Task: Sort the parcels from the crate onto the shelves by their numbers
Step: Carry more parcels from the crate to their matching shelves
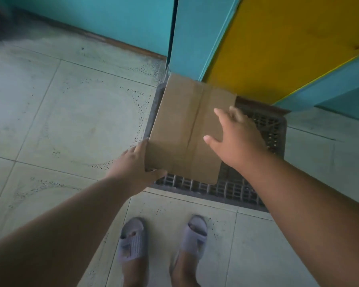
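Head view is showing us bent over the crate (257, 129), a dark latticed one standing on the tiled floor (50, 100) against the teal and yellow shelf unit (278, 48). We are lifting one parcel (187, 125), a flat cardboard box, over the crate's left edge. Our left hand (137, 164) is gripping its near left corner, thumb curled beneath; our right hand (236, 133) is lying on its right side with fingers (220, 113) spread. No number is showing on the parcel. The crate's visible lattice is looking bare, so we are judging this a late parcel, though none is shelved in view.
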`<action>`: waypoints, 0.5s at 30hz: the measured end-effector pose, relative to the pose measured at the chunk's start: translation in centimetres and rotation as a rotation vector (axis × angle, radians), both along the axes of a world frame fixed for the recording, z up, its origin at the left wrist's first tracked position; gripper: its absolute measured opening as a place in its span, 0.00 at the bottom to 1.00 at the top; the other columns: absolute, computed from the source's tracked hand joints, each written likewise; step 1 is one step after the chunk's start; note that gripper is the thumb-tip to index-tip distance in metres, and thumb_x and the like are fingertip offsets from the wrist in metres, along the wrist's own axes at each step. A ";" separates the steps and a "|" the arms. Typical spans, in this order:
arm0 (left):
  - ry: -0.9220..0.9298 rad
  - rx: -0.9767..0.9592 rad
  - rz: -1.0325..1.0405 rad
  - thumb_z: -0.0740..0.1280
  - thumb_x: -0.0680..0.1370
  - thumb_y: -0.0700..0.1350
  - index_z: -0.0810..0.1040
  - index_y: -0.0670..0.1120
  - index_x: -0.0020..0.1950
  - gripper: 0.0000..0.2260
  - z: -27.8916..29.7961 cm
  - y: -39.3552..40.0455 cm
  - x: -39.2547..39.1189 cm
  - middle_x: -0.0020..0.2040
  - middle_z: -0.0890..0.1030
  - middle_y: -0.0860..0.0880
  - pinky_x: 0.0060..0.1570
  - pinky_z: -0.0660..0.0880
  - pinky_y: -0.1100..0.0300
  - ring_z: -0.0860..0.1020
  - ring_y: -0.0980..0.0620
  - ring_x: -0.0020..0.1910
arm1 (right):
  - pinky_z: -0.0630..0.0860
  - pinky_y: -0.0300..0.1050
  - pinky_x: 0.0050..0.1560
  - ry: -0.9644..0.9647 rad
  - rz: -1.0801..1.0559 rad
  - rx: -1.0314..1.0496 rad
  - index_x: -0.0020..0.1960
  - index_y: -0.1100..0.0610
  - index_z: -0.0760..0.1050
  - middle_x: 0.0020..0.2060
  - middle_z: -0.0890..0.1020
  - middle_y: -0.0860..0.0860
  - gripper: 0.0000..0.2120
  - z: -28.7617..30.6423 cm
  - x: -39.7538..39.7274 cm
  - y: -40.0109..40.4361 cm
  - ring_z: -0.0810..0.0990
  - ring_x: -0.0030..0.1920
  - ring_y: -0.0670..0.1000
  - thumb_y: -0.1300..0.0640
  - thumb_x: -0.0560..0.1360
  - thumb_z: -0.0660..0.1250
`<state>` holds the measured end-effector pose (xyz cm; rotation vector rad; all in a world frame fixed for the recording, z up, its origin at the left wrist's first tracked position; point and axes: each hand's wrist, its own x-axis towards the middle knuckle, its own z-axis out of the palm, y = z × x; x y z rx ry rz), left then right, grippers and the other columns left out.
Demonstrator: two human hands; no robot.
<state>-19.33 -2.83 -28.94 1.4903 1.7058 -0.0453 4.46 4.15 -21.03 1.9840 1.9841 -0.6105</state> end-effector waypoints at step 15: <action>-0.435 0.105 0.497 0.68 0.78 0.52 0.74 0.53 0.66 0.17 20.5 -1.7 1.1 0.51 0.81 0.59 0.46 0.77 0.65 0.79 0.64 0.48 | 0.67 0.42 0.51 0.571 -0.326 0.021 0.58 0.47 0.76 0.62 0.76 0.44 0.15 18.3 0.8 -3.0 0.74 0.61 0.44 0.40 0.75 0.68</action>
